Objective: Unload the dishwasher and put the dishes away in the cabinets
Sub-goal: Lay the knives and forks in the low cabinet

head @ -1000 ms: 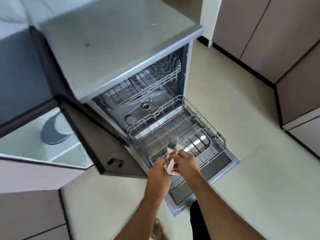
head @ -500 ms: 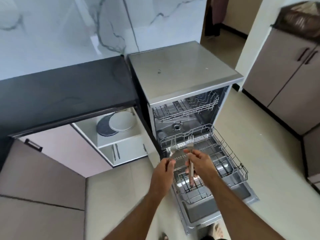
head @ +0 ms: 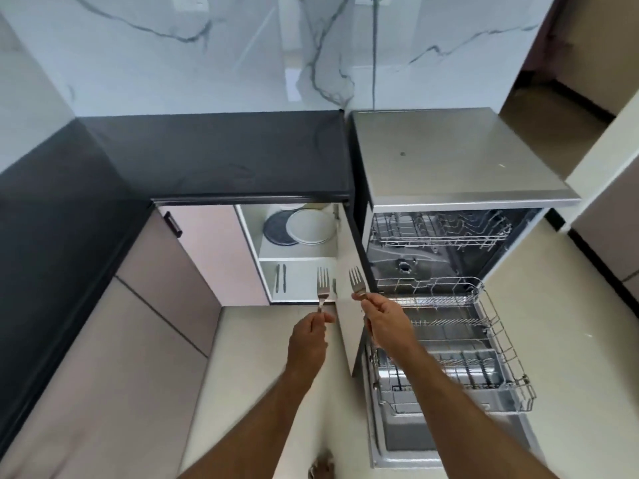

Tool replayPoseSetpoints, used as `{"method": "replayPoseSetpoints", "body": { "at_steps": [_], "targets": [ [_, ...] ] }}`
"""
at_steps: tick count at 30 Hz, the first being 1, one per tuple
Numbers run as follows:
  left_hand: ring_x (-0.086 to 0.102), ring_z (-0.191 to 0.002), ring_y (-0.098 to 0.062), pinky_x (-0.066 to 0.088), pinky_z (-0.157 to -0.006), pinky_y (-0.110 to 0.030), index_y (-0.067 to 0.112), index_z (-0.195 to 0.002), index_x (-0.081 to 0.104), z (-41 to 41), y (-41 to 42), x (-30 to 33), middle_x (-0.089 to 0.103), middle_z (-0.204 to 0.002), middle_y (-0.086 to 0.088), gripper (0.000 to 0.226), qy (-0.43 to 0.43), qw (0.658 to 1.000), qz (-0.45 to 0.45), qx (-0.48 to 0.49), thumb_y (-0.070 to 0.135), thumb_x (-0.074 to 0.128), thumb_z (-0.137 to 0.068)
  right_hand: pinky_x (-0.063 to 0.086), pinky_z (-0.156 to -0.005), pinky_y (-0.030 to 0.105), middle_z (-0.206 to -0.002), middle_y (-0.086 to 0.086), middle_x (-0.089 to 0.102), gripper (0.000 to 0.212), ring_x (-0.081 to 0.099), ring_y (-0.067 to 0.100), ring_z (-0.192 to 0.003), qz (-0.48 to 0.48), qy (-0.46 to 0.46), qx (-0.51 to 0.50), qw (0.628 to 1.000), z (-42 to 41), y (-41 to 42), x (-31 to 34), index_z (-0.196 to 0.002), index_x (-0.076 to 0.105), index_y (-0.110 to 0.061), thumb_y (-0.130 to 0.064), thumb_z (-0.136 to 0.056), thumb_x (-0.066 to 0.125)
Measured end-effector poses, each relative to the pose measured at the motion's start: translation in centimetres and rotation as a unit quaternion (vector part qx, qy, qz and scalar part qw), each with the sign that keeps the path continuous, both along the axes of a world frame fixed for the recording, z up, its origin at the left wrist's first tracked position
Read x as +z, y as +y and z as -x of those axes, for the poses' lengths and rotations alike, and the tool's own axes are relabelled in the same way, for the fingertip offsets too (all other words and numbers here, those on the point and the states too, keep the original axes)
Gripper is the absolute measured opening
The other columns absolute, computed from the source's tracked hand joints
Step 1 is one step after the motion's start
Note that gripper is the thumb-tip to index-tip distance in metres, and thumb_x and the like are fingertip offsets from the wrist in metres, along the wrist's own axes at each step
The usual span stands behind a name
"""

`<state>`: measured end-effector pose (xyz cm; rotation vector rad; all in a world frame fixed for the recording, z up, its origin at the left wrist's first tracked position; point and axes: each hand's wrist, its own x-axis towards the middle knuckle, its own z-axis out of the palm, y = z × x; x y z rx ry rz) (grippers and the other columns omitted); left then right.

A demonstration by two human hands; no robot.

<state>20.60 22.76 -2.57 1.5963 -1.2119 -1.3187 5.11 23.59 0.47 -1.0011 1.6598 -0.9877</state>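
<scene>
My left hand pinches the handle of a steel fork, tines up. A second fork stands tines up in my right hand, which grips its handle. Both forks are in front of the open cabinet left of the dishwasher. The cabinet's upper shelf holds a dark plate and a white plate. Two knives lie on its lower shelf. The dishwasher door is down and its lower rack is pulled out, under my right forearm.
A black countertop runs over the cabinet and down the left side. The cabinet's open door stands edge-on between my hands and the dishwasher. The upper rack sits inside the machine. More cabinets stand at the right.
The view has swung up and left from the lower rack to the open cabinet. My hands have parted, each carrying one fork, and moved left in front of the cabinet shelves.
</scene>
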Motion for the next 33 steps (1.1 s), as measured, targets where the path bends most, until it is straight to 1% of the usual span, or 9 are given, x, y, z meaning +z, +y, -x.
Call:
{"method": "replayPoseSetpoints", "body": {
  "at_steps": [3, 7, 11, 14, 18, 21, 24, 31, 33],
  "targets": [
    [0.05, -0.067, -0.01, 0.049, -0.062, -0.027, 0.019, -0.094, 0.072, -2.6, 1.6, 0.5, 0.056, -0.075, 0.001, 0.031, 0.037, 0.998, -0.015, 0.046, 0.019, 0.042, -0.104, 0.038, -0.047, 0.024, -0.064, 0.0, 0.056, 0.023, 0.047, 0.009, -0.052, -0.017, -0.009, 0.014, 1.0, -2.3, 0.8, -0.9, -0.107, 0.07, -0.025, -0.025, -0.103, 0.047],
    [0.051, -0.064, -0.014, 0.045, -0.052, -0.026, 0.017, -0.097, 0.073, -5.8, 3.1, 0.7, 0.055, -0.08, -0.003, 0.026, 0.094, 0.988, -0.042, 0.112, 0.019, 0.047, -0.102, 0.037, -0.043, 0.024, -0.063, 0.005, 0.058, 0.025, 0.047, 0.012, -0.046, -0.044, -0.024, 0.028, 0.998, -5.5, 1.5, -1.9, -0.101, 0.07, -0.017, -0.02, -0.102, 0.045],
    [0.045, -0.054, -0.012, 0.034, -0.043, -0.021, 0.019, -0.098, 0.072, -8.6, 3.7, 0.2, 0.059, -0.079, -0.003, 0.027, 0.087, 0.985, -0.048, 0.139, 0.024, 0.046, -0.104, 0.035, -0.045, 0.025, -0.062, 0.007, 0.057, 0.025, 0.045, 0.016, -0.046, -0.064, -0.032, 0.053, 0.996, -8.0, 0.9, -2.3, -0.099, 0.07, -0.014, -0.017, -0.1, 0.045],
    [0.041, -0.05, -0.011, 0.031, -0.04, -0.02, 0.018, -0.101, 0.07, -10.2, 2.8, -0.1, 0.059, -0.08, -0.003, 0.028, 0.084, 0.984, -0.064, 0.141, 0.024, 0.043, -0.104, 0.033, -0.045, 0.025, -0.06, 0.005, 0.052, 0.02, 0.043, 0.016, -0.047, -0.072, -0.026, 0.07, 0.995, -9.4, -0.6, -2.3, -0.095, 0.071, -0.013, -0.021, -0.097, 0.053],
    [0.037, -0.047, -0.01, 0.027, -0.04, -0.019, 0.016, -0.105, 0.067, -12.6, -0.2, -0.1, 0.059, -0.077, -0.001, 0.022, 0.09, 0.982, -0.092, 0.139, 0.013, 0.046, -0.099, 0.033, -0.041, 0.02, -0.055, -0.002, 0.051, 0.013, 0.042, 0.012, -0.044, -0.065, 0.004, 0.073, 0.995, -12.3, -3.7, -2.9, -0.089, 0.074, -0.016, -0.017, -0.093, 0.062],
    [0.037, -0.047, -0.008, 0.029, -0.041, -0.02, 0.015, -0.103, 0.067, -14.8, -3.2, -0.5, 0.059, -0.076, 0.0, 0.014, 0.102, 0.981, -0.094, 0.135, 0.015, 0.055, -0.097, 0.037, -0.049, 0.025, -0.05, -0.007, 0.052, 0.016, 0.044, 0.011, -0.044, -0.071, 0.028, 0.077, 0.994, -14.8, -6.7, -3.8, -0.083, 0.074, -0.015, -0.022, -0.093, 0.062],
    [0.037, -0.047, -0.008, 0.031, -0.04, -0.02, 0.014, -0.1, 0.067, -17.1, -7.0, -1.6, 0.059, -0.076, 0.0, 0.011, 0.101, 0.981, -0.097, 0.136, 0.018, 0.058, -0.096, 0.036, -0.051, 0.024, -0.051, -0.007, 0.052, 0.016, 0.045, 0.009, -0.045, -0.08, 0.024, 0.071, 0.994, -17.5, -10.3, -4.8, -0.088, 0.074, -0.017, -0.021, -0.094, 0.06],
    [0.036, -0.044, -0.008, 0.029, -0.043, -0.023, 0.014, -0.099, 0.067, -21.9, -15.6, -5.4, 0.058, -0.073, 0.0, 0.016, 0.069, 0.984, -0.126, 0.105, 0.026, 0.056, -0.097, 0.035, -0.052, 0.023, -0.052, -0.007, 0.054, 0.018, 0.047, 0.008, -0.044, -0.095, 0.017, 0.038, 0.995, -21.8, -17.9, -8.6, -0.095, 0.074, -0.017, -0.018, -0.095, 0.055],
    [0.036, -0.044, -0.008, 0.028, -0.043, -0.022, 0.016, -0.098, 0.068, -22.8, -17.7, -6.7, 0.059, -0.072, 0.001, 0.015, 0.051, 0.985, -0.136, 0.091, 0.027, 0.058, -0.097, 0.037, -0.052, 0.024, -0.056, -0.006, 0.057, 0.018, 0.049, 0.007, -0.046, -0.103, 0.009, 0.022, 0.994, -22.3, -19.2, -10.2, -0.094, 0.073, -0.022, -0.02, -0.096, 0.056]
  ]
}}
